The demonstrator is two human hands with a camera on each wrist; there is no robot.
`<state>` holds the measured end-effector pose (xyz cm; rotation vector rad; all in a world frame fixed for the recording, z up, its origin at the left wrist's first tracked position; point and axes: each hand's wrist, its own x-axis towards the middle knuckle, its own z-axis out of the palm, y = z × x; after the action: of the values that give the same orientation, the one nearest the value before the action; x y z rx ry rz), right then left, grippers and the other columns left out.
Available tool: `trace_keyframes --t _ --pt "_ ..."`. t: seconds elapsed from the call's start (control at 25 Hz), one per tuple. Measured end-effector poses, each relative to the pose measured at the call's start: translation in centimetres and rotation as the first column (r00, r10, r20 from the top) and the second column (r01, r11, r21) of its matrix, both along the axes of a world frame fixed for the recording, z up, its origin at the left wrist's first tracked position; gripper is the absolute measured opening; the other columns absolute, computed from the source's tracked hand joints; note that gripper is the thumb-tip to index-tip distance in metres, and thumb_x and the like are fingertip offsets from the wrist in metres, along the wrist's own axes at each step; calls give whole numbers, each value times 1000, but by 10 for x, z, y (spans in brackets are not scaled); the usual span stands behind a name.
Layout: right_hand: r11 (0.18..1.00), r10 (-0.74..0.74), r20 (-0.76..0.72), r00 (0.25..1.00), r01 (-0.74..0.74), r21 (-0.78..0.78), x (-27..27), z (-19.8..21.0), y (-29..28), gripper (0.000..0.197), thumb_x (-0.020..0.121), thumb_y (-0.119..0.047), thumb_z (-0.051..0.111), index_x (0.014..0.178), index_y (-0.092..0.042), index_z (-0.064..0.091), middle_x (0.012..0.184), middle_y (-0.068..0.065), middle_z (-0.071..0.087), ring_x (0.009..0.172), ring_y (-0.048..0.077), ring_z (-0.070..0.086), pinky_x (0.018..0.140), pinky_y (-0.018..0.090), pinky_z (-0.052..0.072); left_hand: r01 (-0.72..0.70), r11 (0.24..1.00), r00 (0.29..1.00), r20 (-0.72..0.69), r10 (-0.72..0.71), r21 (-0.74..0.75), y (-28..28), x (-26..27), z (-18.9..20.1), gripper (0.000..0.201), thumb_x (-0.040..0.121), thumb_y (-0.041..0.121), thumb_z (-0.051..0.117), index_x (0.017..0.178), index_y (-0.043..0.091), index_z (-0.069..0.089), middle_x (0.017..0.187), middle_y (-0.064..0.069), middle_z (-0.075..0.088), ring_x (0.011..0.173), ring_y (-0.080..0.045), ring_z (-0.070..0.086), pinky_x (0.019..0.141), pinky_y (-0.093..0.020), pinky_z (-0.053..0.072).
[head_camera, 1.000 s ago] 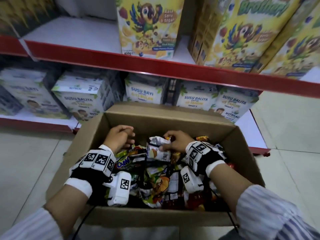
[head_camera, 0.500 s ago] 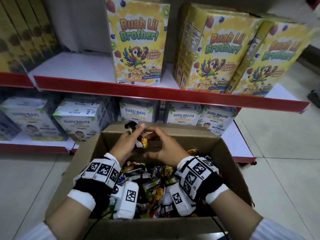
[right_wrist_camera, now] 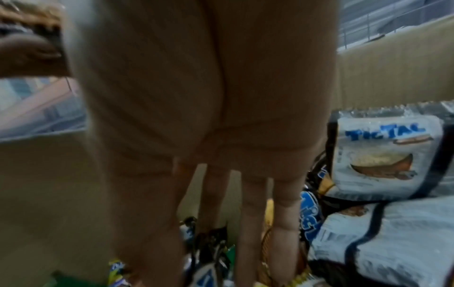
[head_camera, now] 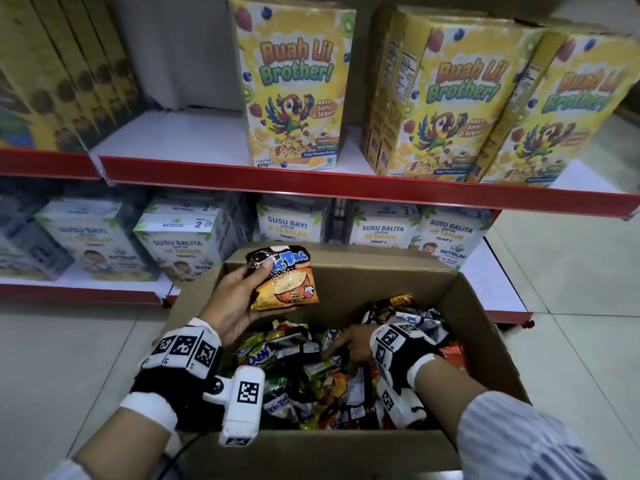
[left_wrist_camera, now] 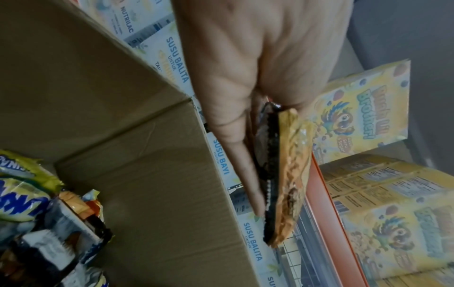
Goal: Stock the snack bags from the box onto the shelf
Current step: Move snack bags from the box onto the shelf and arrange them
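An open cardboard box [head_camera: 485, 344] on the floor holds several small snack bags [head_camera: 294, 358]. My left hand [head_camera: 239, 299] grips an orange and black Tic Tac snack bag [head_camera: 284, 282] above the box's far left corner, thumb across its top; the left wrist view shows this bag [left_wrist_camera: 282, 174] edge-on between thumb and fingers. My right hand [head_camera: 349, 344] is down in the box with straight fingers [right_wrist_camera: 248, 223] reaching into the heap, holding nothing that I can see. A white Tic Tac bag [right_wrist_camera: 383, 155] lies just right of it.
A red-edged shelf [head_camera: 311, 183] above the box carries yellow cereal boxes [head_camera: 294, 84], with bare white space [head_camera: 180, 133] to their left. The lower shelf holds white milk-powder boxes [head_camera: 294, 226] right behind the cardboard box. Tiled floor lies on both sides.
Both hands were together on a bag over the box's far edge. Now the left hand alone holds the orange bag up, and the right hand has dropped back into the heap.
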<state>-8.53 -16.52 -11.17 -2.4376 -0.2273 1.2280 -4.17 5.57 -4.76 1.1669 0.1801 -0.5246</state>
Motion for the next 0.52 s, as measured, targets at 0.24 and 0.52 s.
trace_keyframes --t 0.24,0.52 --pt "846 -510 197 837 448 288 2 14 -23 13 84 -11 68 96 -14 72 92 1 70 78 6 59 70 11 46 25 997 991 127 -35 77 12 -4 3 37 71 6 69 106 12 57 86 -8 76 74 -20 73 54 -26 57" --pt "153 -913 -129 387 616 773 -2 91 -36 10 89 -7 60 81 -11 64 83 7 65 78 24 62 82 40 52 -78 986 983 177 52 146 -1 -7 10 20 94 8 52 114 12 54 109 -13 67 92 -24 66 77 -38 54"
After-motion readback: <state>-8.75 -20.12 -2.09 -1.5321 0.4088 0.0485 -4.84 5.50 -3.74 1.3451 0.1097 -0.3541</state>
